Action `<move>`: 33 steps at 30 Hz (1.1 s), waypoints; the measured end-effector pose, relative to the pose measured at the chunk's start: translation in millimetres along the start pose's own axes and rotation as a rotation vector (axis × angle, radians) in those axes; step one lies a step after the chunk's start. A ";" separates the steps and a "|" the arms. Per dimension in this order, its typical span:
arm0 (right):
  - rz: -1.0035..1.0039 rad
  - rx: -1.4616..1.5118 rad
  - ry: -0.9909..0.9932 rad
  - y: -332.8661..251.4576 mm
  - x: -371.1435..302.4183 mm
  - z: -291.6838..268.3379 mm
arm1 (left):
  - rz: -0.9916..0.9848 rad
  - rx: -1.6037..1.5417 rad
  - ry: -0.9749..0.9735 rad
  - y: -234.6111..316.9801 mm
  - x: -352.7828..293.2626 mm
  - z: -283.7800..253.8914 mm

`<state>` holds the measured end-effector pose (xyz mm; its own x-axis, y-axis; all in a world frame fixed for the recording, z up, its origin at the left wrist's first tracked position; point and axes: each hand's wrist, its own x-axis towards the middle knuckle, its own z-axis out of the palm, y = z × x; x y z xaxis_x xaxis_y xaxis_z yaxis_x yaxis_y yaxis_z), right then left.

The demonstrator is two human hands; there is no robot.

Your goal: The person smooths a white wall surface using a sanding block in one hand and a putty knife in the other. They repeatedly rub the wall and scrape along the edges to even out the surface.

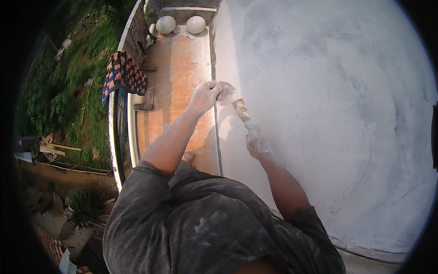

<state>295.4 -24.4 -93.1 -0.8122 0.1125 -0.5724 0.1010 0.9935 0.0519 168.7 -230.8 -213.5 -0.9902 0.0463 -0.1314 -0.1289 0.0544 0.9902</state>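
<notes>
My left hand [204,97], coated in white dust, is closed on a small curved, dusty sheet [225,91]. Its exact kind does not show; it lies close to the wall's surface. Lower and to the right, my right hand [258,145] grips a putty knife [240,108] by its dusty handle. The knife's wide, stained blade points up and left toward the sheet, with a small gap between them. Both hands are in front of a white, patchily plastered wall [310,105]; whether the blade touches it I cannot tell.
An orange tiled floor [175,73] runs along the wall, with two round white containers [195,25] at its far end. On the left, a checked cloth [123,75] hangs over a railing [113,137]. Beyond are green plants [86,73] and lower ground.
</notes>
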 end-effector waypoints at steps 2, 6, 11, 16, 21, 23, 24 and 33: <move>-0.019 -0.283 -0.460 35.4 17.5 98.9 | 0.073 0.075 0.066 -16.2 13.7 -12.0; 0.187 0.128 -0.322 126.7 -11.3 250.2 | -0.144 0.293 0.234 -87.7 17.1 -53.5; 0.262 0.417 -0.222 166.7 -47.9 303.9 | -0.684 0.348 0.504 -218.7 -42.4 -98.7; 0.179 0.432 -0.296 153.3 -58.9 313.1 | -0.845 0.184 0.357 -256.1 -126.1 -62.5; -0.145 0.441 0.263 141.0 -90.3 322.9 | -0.692 -0.128 -0.396 -165.2 -156.1 36.4; 0.055 0.910 0.240 134.4 -106.4 318.5 | -0.632 -0.187 -0.673 -118.8 -164.6 71.3; 0.059 0.985 0.258 130.5 -113.5 313.3 | -0.578 -0.257 -0.814 -97.2 -170.8 86.4; -0.090 0.881 0.359 102.5 -162.7 243.9 | -0.532 -0.554 -1.011 -0.6 -276.2 168.7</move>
<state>578.0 55.2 -194.2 -0.9510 0.1798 -0.2514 0.3069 0.6462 -0.6988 451.2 -75.4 -185.9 -0.3590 0.8984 -0.2530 -0.7433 -0.1112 0.6596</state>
